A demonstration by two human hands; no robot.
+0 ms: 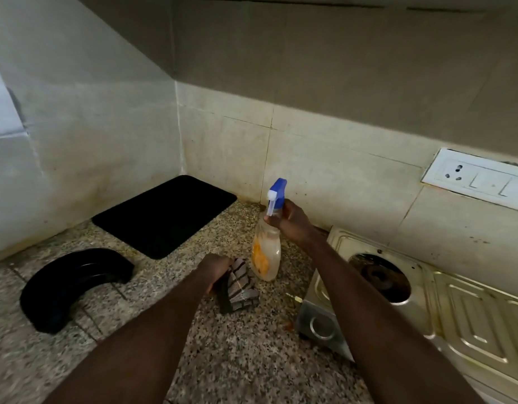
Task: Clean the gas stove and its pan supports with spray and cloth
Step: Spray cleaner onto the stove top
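Note:
A clear spray bottle (266, 252) with orange residue and a blue trigger head stands on the speckled granite counter (240, 354), left of the steel gas stove (467, 322). My right hand (292, 220) grips the bottle's neck just under the trigger. My left hand (215, 271) is closed on a grey and dark checked cloth (239, 287) lying on the counter beside the bottle's base. The stove's left burner (380, 277) is bare, with no pan support on it. A stove knob (320, 326) faces the front.
A black mat (164, 215) lies in the back corner. A curved black object (68, 284) rests at the left on the counter, with thin metal rods beside it. A white socket plate (479, 179) is on the tiled wall above the stove.

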